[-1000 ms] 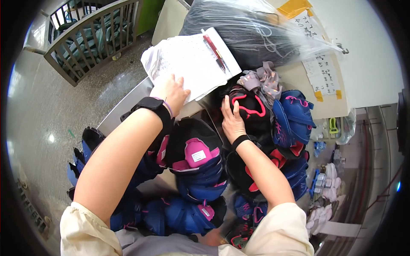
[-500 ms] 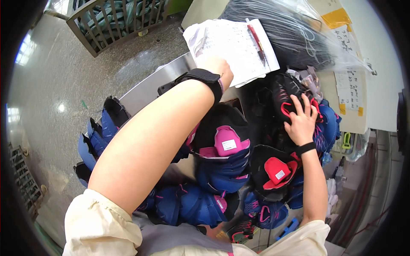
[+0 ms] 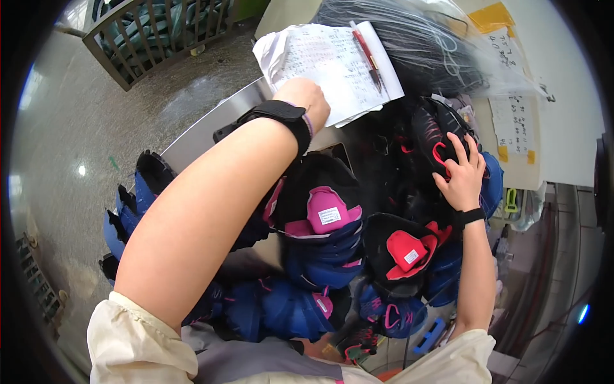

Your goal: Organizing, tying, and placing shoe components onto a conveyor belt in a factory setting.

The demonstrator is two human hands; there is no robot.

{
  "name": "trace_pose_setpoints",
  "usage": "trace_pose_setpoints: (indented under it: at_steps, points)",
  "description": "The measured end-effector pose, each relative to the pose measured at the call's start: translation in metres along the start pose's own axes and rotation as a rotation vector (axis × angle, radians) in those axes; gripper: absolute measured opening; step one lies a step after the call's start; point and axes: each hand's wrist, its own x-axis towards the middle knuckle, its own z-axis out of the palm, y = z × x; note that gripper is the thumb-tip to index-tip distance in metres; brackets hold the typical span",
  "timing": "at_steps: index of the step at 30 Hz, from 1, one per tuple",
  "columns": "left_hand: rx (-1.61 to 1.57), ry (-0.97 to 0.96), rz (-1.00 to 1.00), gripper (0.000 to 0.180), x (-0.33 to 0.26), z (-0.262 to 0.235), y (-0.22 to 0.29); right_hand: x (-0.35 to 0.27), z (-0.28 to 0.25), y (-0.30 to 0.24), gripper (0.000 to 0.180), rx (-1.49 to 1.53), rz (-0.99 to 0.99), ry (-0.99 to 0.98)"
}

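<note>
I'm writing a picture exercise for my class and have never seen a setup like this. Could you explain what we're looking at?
There is no machine: these are a person's own bare hands. The view comes from a wide fisheye camera worn on the head, looking down, so straight edges bend near the rim. The left hand, curled, is at the near edge of some papers; its fingertips are hidden, so I can't tell whether it grips them. A red pen lies on top. The right hand rests with fingers spread on a black shoe upper with red trim. Nearer the body are stacked blue shoe uppers.
</note>
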Motion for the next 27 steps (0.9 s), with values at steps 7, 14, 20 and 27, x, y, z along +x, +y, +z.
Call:
trace_pose_setpoints:
  at_steps: [7, 14, 20, 27]
  points:
    - [0.049, 0.002, -0.012, 0.031, 0.0, 0.006, -0.003, 0.001, -0.003, 0.012, 0.022, 0.036, 0.012, -0.004]
    - [0.057, 0.008, -0.097, 0.047, -0.008, -0.007, 0.011, 0.003, 0.002, 0.016, 0.021, 0.07, 0.0, 0.0]
    - [-0.045, 0.165, 0.092, 0.052, -0.01, 0.03, -0.009, 0.019, 0.026, -0.019, 0.022, -0.062, -0.048, -0.002]
    - [-0.139, 0.135, 0.172, 0.043, -0.009, 0.024, 0.015, -0.008, 0.044, -0.048, 0.025, 0.084, -0.258, 0.069]
